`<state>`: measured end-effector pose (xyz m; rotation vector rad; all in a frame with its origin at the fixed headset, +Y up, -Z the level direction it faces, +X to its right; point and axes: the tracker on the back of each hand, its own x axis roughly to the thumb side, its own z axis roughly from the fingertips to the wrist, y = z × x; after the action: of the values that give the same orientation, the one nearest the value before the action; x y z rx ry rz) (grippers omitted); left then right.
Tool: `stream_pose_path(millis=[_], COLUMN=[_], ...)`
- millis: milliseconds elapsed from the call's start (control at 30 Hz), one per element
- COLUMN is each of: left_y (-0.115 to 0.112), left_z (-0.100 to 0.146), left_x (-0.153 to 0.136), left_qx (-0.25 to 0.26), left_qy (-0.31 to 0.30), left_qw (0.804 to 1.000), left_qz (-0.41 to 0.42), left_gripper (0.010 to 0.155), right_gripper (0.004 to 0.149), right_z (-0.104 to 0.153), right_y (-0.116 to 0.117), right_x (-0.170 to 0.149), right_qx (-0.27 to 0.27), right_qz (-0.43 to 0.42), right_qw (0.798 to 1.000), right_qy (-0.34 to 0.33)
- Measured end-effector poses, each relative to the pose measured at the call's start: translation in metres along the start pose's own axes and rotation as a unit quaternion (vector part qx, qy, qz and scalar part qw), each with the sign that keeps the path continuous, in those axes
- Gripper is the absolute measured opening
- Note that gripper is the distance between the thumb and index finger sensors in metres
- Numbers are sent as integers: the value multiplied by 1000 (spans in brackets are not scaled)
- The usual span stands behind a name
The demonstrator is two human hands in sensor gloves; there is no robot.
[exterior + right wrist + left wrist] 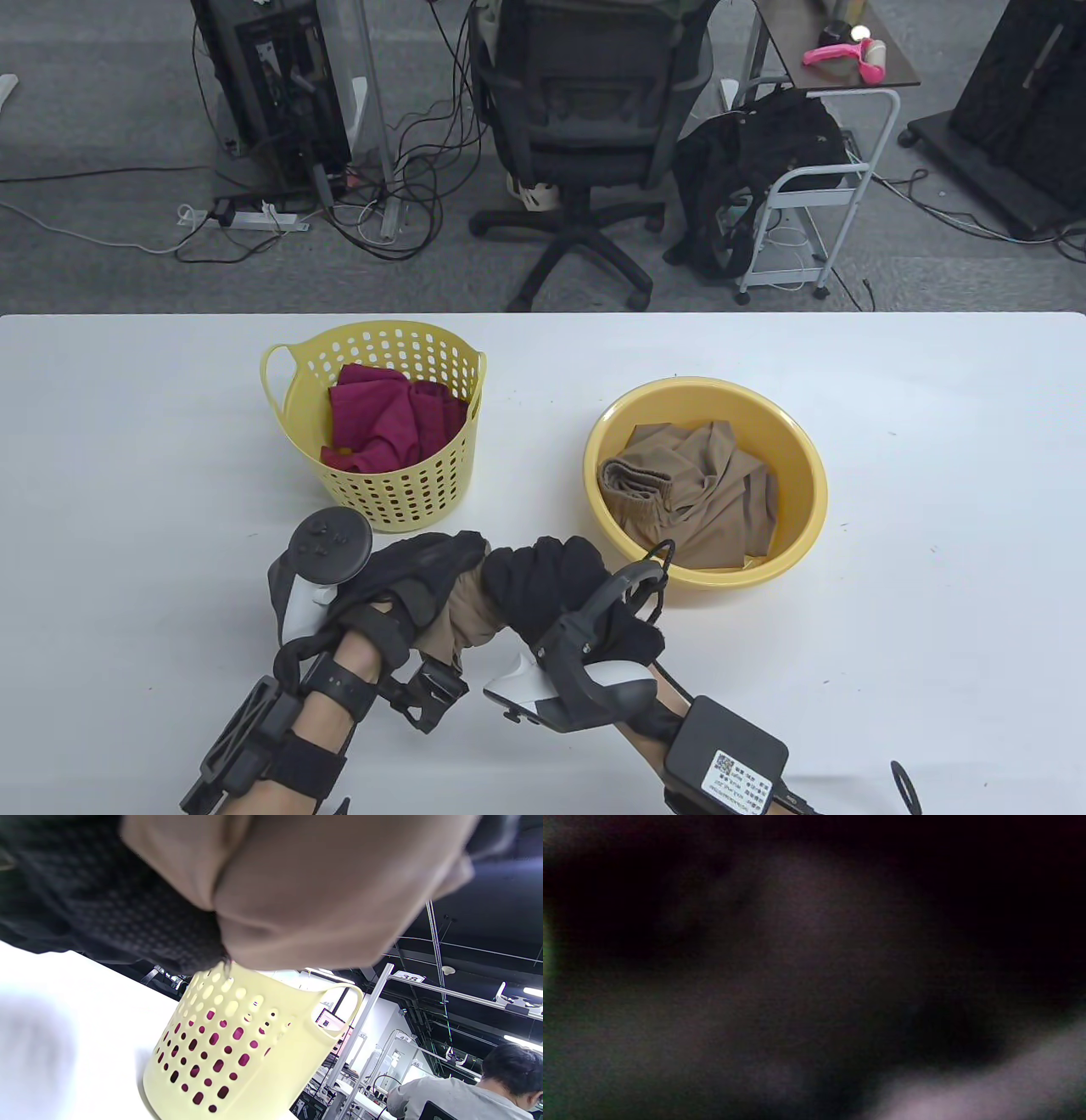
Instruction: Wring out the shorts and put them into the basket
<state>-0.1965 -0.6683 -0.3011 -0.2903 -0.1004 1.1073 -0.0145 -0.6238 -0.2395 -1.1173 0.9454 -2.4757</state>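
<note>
Both hands clamped on one pair of tan shorts, bunched into a tight roll above the near edge of the white counter. Left hand with its grip curled firmly round one end, right hand likewise wrapped round the other, knuckles nearly touching, only a short twist of cloth showing between the gloves. Looks like mid-wring, judging by how tightly that fabric is bunched. Right wrist view packed with tan cloth and dark glove up top, yellow basket just beyond. Left wrist view too dark and blurred to read.

Progress so far: a maroon garment already lying in the perforated basket, just ahead of the left hand. One tan pair in hand, not yet over the basket. Another heap of tan clothing sitting in the yellow basin off to the right, apparently waiting its turn.

Left to do, by the look of it: finish the twist, carry this pair forward, drop it into the basket, then go back to the basin.
</note>
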Motion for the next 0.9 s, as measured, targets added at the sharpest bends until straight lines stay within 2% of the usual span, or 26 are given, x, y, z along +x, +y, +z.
stream_pose_path(millis=[300, 533, 767, 900], left_y=[1, 2, 3, 3], left_z=[2, 7, 14, 18], left_x=[3, 12, 21, 23], left_qx=[11, 37, 65, 78], left_qy=[-14, -49, -115, -156], left_qw=[1000, 998, 989, 983], left_qz=[-1, -28, -60, -63], left_gripper=[63, 66, 68, 68], right_gripper=[63, 64, 65, 65], right_z=[1, 2, 3, 3], right_y=[1, 4, 11, 17], right_x=[-3, -14, -31, -40], right_qx=[2, 16, 68, 115], right_qz=[-10, -70, -204, -283], right_qw=[1000, 996, 968, 938], right_qy=[15, 59, 131, 162])
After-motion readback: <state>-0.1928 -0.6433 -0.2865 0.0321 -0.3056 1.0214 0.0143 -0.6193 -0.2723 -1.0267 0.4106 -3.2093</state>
